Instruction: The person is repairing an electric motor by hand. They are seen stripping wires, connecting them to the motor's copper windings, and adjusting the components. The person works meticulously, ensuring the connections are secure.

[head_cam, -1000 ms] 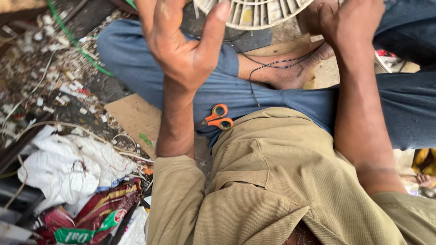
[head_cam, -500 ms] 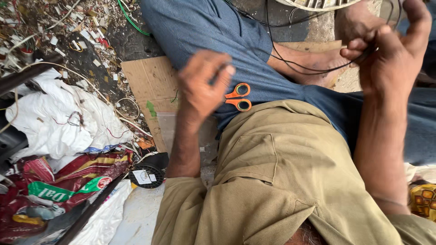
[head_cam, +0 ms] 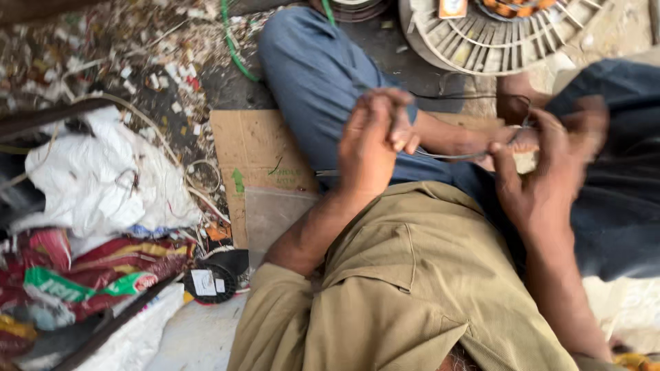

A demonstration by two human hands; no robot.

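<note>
Over the lap, above the blue trousers (head_cam: 323, 75), the left hand (head_cam: 371, 141) is curled shut around a thin dark wire (head_cam: 450, 156) that runs across to the right hand (head_cam: 550, 178), whose fingers are half-closed and pinch its other end (blur hides the exact grip). A white ribbed fan housing (head_cam: 502, 38) lies just beyond the knees, on the floor by the cardboard sheet (head_cam: 258, 148). Keeping the wire taut between both hands and drawing it evenly should stop it kinking or snagging.
</note>
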